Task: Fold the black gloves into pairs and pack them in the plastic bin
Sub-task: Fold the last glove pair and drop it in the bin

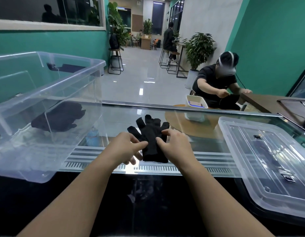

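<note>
Your left hand and right hand flank the black gloves lying flat on the glass counter, cuffs toward you, fingers fanned toward twelve o'clock. Your left fingers are loosely spread, the forefinger tip touching the fabric; your right fingers curl lightly on the glove's edge at three o'clock — neither hand plainly grips anything. The clear plastic bin stands at nine to ten o'clock, a folded dark pair already inside. Its lid rests at three o'clock — well apart from the gloves.
</note>
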